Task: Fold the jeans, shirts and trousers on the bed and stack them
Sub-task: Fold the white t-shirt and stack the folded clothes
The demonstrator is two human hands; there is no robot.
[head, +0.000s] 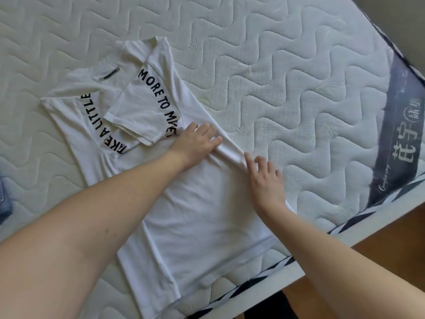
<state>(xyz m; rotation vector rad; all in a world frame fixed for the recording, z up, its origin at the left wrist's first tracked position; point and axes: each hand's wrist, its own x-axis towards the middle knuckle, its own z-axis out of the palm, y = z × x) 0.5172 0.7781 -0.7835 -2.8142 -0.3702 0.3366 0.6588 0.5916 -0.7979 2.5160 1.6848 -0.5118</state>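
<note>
View from my head, looking down at the bed (264,65). A white shirt (195,215) lies flat on the quilted mattress, collar toward the far left, hem toward the near edge of the bed. Black lettering runs along the shoulder parts: "MORE TO MKE" on the far side, "TAKE A LITTLE" on the near-left side. One sleeve (135,116) is folded inward over the chest and covers part of the lettering. The shirt's right side is folded in along its length, forming a raised ridge of cloth that runs between my two hands.

My left hand (195,143) rests palm down on the shirt just below the folded sleeve. Its fingers are straight and together, pressing the cloth flat; the fingertips lie at the ridge. Nothing is gripped.

My right hand (264,176) is on the ridge, nearer the bed's edge than the left hand. Its fingers are loosely bent; the forefinger touches the cloth, the other fingers seem to be lifted a little. It holds nothing that I can see.

At the far left edge of the view a bit of blue denim (4,196) lies on the mattress, well apart from the shirt. A dark printed band (395,139) runs along the bed's side at right. Wooden floor (379,229) shows beyond the bed's edge.
</note>
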